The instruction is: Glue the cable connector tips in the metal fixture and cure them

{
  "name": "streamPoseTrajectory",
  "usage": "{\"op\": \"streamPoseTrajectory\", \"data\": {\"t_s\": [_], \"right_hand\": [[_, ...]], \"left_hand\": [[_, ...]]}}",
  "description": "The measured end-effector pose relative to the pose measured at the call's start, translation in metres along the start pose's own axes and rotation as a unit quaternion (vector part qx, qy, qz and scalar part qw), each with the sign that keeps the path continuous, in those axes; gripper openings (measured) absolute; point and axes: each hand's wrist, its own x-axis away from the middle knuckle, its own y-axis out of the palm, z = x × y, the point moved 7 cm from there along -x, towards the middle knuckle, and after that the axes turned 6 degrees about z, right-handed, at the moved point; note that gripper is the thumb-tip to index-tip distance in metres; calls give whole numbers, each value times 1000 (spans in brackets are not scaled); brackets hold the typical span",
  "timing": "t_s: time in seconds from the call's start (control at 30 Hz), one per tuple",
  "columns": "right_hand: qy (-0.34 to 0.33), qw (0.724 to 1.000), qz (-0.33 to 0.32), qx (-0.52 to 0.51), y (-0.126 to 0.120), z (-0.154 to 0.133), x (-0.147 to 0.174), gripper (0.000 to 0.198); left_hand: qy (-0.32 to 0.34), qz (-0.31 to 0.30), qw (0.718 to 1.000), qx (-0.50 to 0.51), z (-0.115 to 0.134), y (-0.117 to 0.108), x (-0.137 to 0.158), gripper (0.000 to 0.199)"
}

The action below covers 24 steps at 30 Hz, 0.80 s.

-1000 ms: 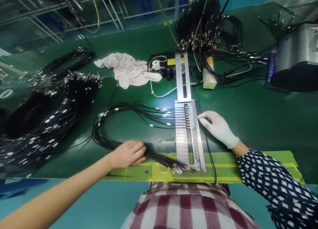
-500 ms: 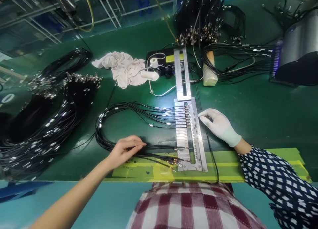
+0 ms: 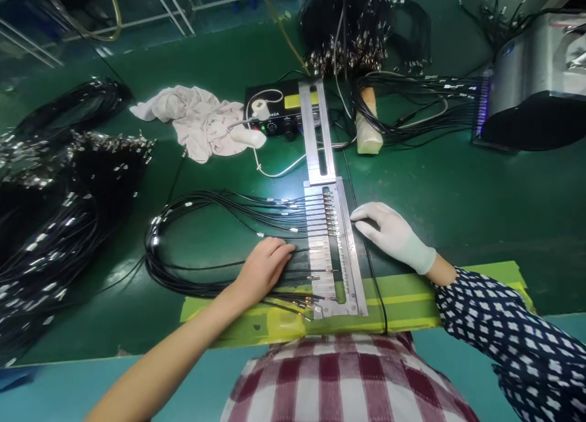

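Observation:
My bare left hand (image 3: pixel 265 266) pinches one black cable (image 3: pixel 302 249). The cable's stripped end lies over the slotted left part of a metal cable fixture (image 3: pixel 352 269). Several cables (image 3: pixel 293 213) sit side by side in the upper slots, their bared ends in a row. More loose cable ends (image 3: pixel 297 298) rest across the fixture's lower part, below my left hand. My right hand (image 3: pixel 389 232), in a white glove, has thumb and forefinger drawn together at the fixture's right edge. The fingertips touch that edge.
A metal slide piece (image 3: pixel 315 135) lies beyond the fixture, over a black control box (image 3: pixel 279 123). A crumpled cloth (image 3: pixel 201 120) is to its left. Bundles of black cables (image 3: pixel 73 226) fill the left side. A cylindrical metal machine (image 3: pixel 535 86) stands at the right.
My left hand has moved right and away from me, bringing one cable apart from the lower bunch onto the fixture. My right hand stays at the fixture's edge. The view has shifted rightward.

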Motion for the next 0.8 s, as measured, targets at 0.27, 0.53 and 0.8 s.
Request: {"op": "streamPoseTrajectory", "data": {"t_s": [0.27, 0.53, 0.8], "right_hand": [[-11, 1000, 14, -19, 0, 0, -1, 17], [-2, 1000, 6, -27, 1, 2, -1, 16], [6, 999, 4, -31, 1, 3, -3, 15]], "left_hand": [[38, 41, 997, 48, 10, 6, -26, 25], [95, 2, 995, -17, 20, 16, -37, 27], [109, 5, 992, 60, 20, 12, -37, 34]]}}
